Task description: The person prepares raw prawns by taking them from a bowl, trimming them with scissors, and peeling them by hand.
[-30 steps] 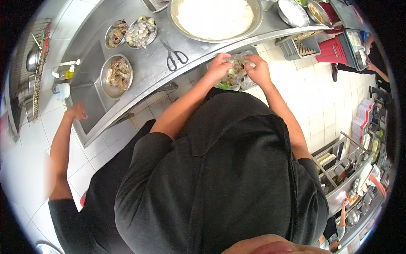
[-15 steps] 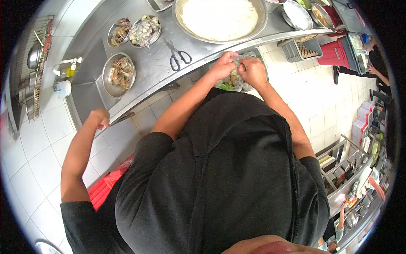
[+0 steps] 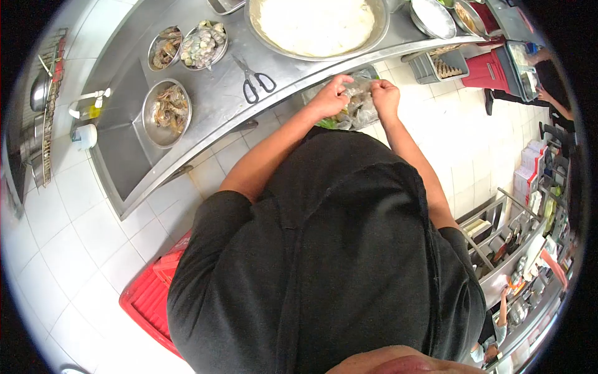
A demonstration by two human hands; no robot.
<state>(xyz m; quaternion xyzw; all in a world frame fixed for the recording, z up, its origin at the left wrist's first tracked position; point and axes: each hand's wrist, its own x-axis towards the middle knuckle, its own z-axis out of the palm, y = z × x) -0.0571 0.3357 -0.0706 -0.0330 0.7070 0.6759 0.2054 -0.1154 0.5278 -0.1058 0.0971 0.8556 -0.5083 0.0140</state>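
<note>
A clear plastic bag (image 3: 359, 93) hangs between my two hands, just beyond the counter's front edge. My left hand (image 3: 330, 100) pinches one side of it, fingers curled. On the other side, the fingertips of my right hand (image 3: 385, 98) are closed on the bag's edge. Beneath is a container with green leaves (image 3: 327, 123) and other pale bits, partly hidden by the bag and my chest. Scissors (image 3: 254, 81) with black handles lie on the steel counter (image 3: 215, 93), left of my left hand.
Bowls of shrimp (image 3: 167, 113), peeled shrimp (image 3: 204, 45) and more shrimp (image 3: 166, 48) stand on the counter's left. A large basin (image 3: 316, 28) of whitish contents sits ahead. Grey crates (image 3: 430, 70), a red bin (image 3: 486, 70) and a co-worker (image 3: 551, 81) are at right.
My hands have moved apart, the right one shifting right, and the bag is spread wider between them. Another person's arm at the left has gone from view, uncovering a red crate.
</note>
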